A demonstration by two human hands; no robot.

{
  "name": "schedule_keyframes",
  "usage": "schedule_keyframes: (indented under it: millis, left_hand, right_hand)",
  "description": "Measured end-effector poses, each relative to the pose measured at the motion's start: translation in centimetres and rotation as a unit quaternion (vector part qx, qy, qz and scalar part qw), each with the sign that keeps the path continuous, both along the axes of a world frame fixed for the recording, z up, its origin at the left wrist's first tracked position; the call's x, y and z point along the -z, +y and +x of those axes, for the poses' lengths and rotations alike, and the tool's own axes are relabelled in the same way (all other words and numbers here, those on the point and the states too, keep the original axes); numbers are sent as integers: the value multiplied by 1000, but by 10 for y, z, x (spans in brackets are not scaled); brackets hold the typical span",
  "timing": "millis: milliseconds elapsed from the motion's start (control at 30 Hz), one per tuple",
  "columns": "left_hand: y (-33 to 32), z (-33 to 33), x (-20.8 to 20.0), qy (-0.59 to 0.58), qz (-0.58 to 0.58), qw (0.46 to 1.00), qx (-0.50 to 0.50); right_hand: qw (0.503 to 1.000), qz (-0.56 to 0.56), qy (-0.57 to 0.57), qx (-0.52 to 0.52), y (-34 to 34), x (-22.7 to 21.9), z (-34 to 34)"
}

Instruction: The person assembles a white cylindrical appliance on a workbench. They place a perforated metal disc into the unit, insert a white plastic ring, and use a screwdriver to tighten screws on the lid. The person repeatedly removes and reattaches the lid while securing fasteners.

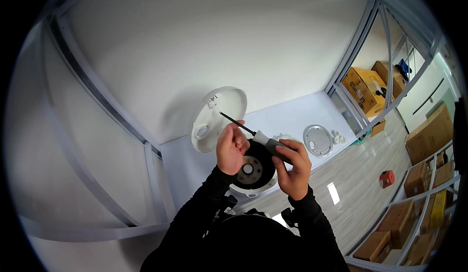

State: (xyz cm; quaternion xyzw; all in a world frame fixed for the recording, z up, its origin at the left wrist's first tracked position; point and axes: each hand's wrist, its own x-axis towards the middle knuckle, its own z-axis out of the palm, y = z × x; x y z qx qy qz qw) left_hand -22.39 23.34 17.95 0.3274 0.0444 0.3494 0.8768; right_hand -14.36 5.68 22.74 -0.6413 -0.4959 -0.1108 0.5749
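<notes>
I see right hand (294,170) closed round handle of grey-handled screwdriver with long black shaft (260,138), raised above round white appliance base with black interior (253,193); left hand (231,151) curled beside shaft, cannot tell whether pinching; white plastic shell (214,123) behind; grey perforated disc (318,140) rightward on white table (312,111)

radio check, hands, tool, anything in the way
Right hand gripping grey-handled screwdriver. Left hand at its dark shaft, contact unclear. Hands partly block view of open white appliance.
</notes>
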Motion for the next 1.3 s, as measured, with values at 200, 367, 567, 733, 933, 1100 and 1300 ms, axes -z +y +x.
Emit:
schedule_keyframes:
  millis: [200, 367, 567, 733, 933, 1100, 1300]
  left_hand:
    - [-9, 1, -1, 30, 0, 999, -33]
    - [-42, 17, 1, 64, 17, 997, -28]
    - [-118, 60, 1, 85, 11, 994, -63]
    - [-176, 106, 29, 121, -6, 991, -52]
    - [-199, 145, 98, 345, 64, 936, 5]
    - [-206, 155, 161, 513, 342, 784, -70]
    - [-200, 166, 184, 549, 507, 659, -84]
  right_hand:
    - [1000, -8, -23, -18, -44, 2, 24]
    - [998, -23, -8, -50, -85, 9, 54]
    - [998, -16, -18, -66, -155, 10, 111]
    - [998, 1, -3, -59, -223, 11, 175]
    - [998, 6, 43, -45, -266, 19, 221]
    - [996, -24, 70, -53, -267, 35, 242]
    - [988, -98, 78, -85, -252, 46, 255]
